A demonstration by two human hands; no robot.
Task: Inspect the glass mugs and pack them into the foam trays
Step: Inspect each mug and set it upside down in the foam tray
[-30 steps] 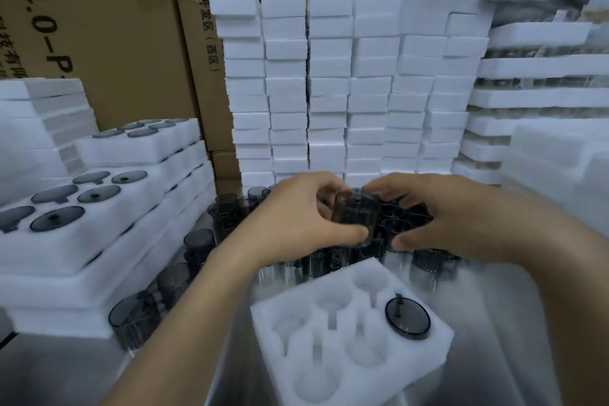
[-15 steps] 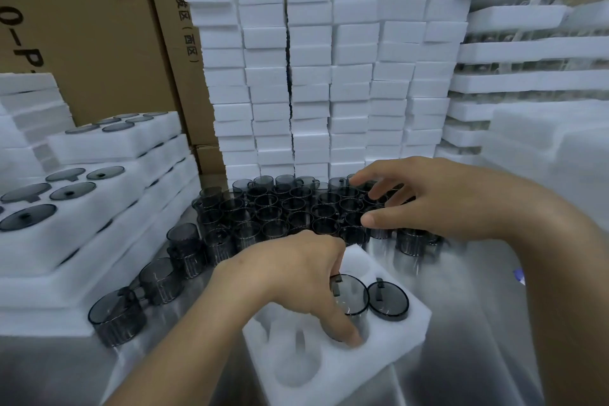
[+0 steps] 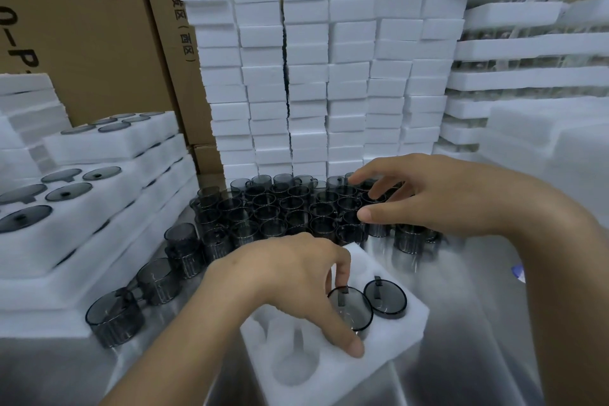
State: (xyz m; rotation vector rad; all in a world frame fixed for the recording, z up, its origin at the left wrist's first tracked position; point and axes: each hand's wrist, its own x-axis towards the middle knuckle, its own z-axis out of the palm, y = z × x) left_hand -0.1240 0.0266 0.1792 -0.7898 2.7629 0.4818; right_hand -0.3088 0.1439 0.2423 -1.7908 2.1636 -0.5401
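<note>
We're gripping a smoky grey glass mug w/ our left hand, thumb & fingers curled round its rim, holding it part-way down in a pocket of the white foam tray at the near side of the shiny steel table. A second grey mug is sitting fully seated in the pocket just beside it. Our right hand is hovering open, fingers spread, holding nothing, over the crowd of loose grey mugs behind the tray. Progress, as we're judging it: this tray is getting its 2nd mug, the other pockets that are showing are lying empty, & dozens of mugs are waiting, so most of the job is left. Filled foam trays are stacking up at left, w/ a few stray mugs standing in front of them. Stacks of white foam blocks & brown cardboard cartons are walling in the back.
</note>
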